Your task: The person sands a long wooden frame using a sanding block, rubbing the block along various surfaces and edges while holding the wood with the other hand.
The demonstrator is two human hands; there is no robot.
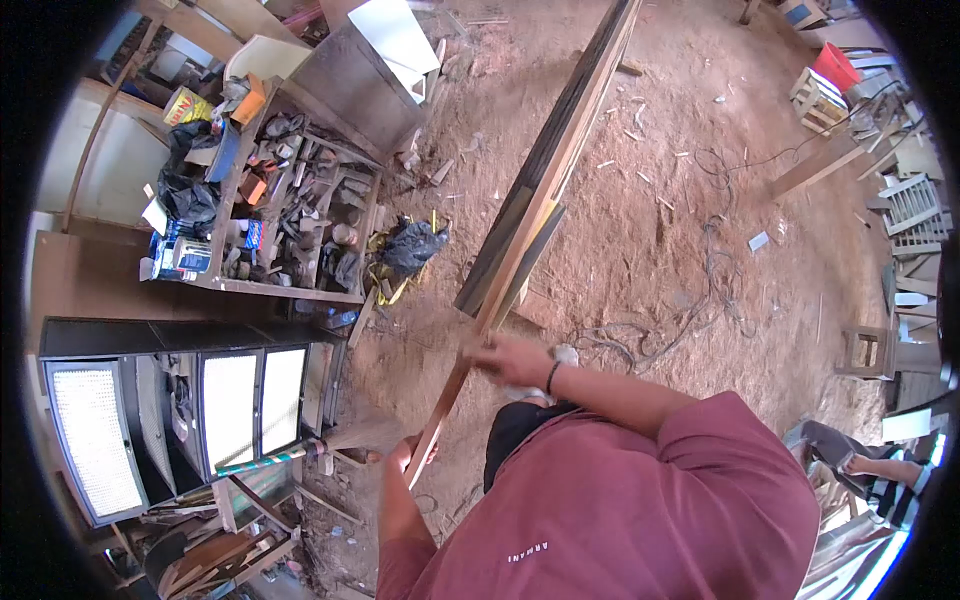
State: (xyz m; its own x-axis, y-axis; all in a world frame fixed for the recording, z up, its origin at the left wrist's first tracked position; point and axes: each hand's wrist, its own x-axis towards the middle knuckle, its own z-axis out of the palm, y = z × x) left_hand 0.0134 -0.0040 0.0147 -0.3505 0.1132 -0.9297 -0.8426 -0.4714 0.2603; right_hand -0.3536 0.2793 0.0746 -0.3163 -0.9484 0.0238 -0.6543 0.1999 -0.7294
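A long, narrow wooden strip (446, 402) runs up and away from me at a slant. My left hand (410, 455) is closed round its near end, low in the view. Farther up, my right hand (515, 362), with a dark band at the wrist, lies across the same strip with its fingers bent over it; they are slightly blurred. Beyond my right hand the strip lies along a stack of long boards (540, 180), dark on the left side and paler on the right. What supports the boards underneath is mostly hidden.
At left stands a shelf (290, 292) crowded with tools and scraps. Below it is a dark cabinet frame (180, 335) with pale panels. A cable (715, 270) snakes over the dusty floor. Another person's arm (880, 467) shows at far right, and a red bucket (836, 67) upper right.
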